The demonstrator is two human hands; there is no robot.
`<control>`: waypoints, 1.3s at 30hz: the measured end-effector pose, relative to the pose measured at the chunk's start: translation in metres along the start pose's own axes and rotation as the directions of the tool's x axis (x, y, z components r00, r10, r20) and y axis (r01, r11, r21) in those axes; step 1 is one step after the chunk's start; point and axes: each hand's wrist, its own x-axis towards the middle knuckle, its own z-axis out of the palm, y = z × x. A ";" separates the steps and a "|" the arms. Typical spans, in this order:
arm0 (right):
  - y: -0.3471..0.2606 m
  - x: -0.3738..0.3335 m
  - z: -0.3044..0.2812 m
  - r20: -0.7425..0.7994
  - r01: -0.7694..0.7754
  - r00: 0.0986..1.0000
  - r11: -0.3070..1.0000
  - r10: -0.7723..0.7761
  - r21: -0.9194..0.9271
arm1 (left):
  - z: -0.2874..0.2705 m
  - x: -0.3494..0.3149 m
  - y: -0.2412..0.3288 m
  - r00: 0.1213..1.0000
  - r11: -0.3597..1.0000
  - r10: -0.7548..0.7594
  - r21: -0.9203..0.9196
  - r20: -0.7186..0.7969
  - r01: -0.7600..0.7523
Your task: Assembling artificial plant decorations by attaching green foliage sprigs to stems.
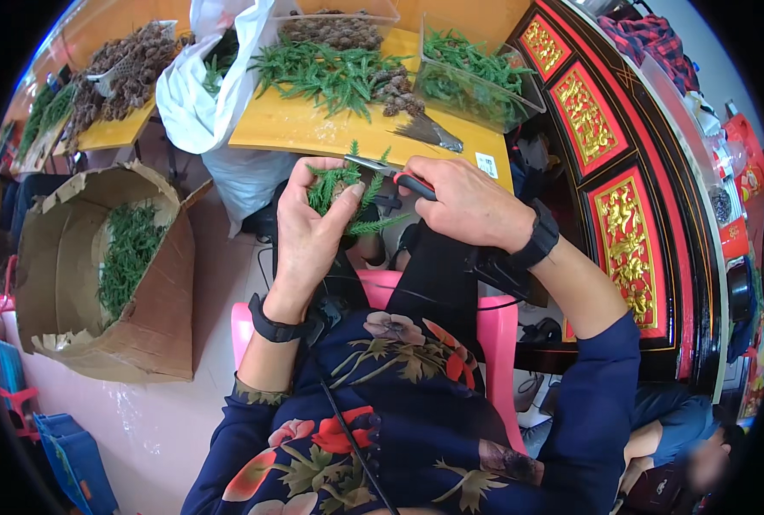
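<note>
Green sprigs (pixel 372 199) pinched in the left hand (pixel 307 221), with a red-and-black hand tool (pixel 415 184) very near.

Left thumb and fingers stand narrow around the sprigs; the right hand (pixel 475 204) is wrapped around the tool's handles, and its metal nose reaches close to the left fingertips. Whether the nose grips something, I cannot tell. As metal is so near to skin, a slip could, I think, nip the left thumb or index finger. If the pinch becomes loose, the sprigs may turn or drop, because they are held in the air before the yellow table (pixel 313 135), without support. Farther out, the dark strand bundle (pixel 430 131) lies near the table's edge; a bump could perhaps push it off.
</note>
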 end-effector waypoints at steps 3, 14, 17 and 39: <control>0.005 -0.003 -0.001 0.012 -0.005 1.000 1.000 0.005 -0.009 | 0.006 -0.003 -0.001 0.999 0.998 0.036 0.044 0.019 -0.037; 0.012 -0.007 -0.009 0.186 0.016 0.982 0.997 -0.030 0.078 | 0.016 -0.005 -0.001 0.999 0.999 -0.034 0.003 0.036 0.034; 0.012 -0.010 -0.008 0.175 -0.003 0.984 0.999 -0.005 0.046 | 0.018 -0.006 0.003 0.993 0.994 -0.097 -0.051 0.063 0.100; 0.025 -0.018 -0.011 0.106 0.076 0.991 0.993 -0.085 0.085 | 0.007 -0.005 0.014 0.910 0.879 -0.257 -0.312 0.325 0.360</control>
